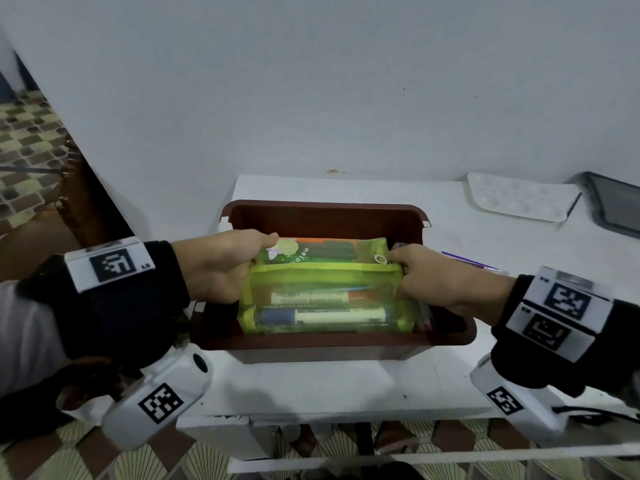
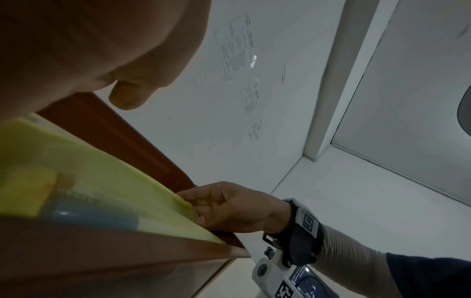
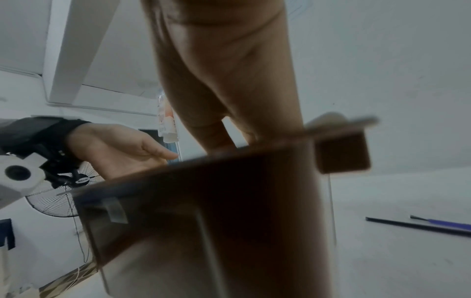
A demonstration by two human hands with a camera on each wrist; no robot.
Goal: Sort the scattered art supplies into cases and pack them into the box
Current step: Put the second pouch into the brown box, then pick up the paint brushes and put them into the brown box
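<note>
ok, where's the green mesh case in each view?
Head: green mesh case at centre, inside the brown box, left hand and right hand gripping its ends.
Left wrist: lower left, yellow-green.
Right wrist: not in it, hidden behind the box wall.
Shared landmark: the brown box rim.

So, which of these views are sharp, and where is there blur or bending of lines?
Head view: mostly sharp, dim light; the green case held by both hands is readable, and wide-angle distortion bends the table edge. Left wrist view: the case up close is soft. Right wrist view: the brown box wall is dark and blurred.
</note>
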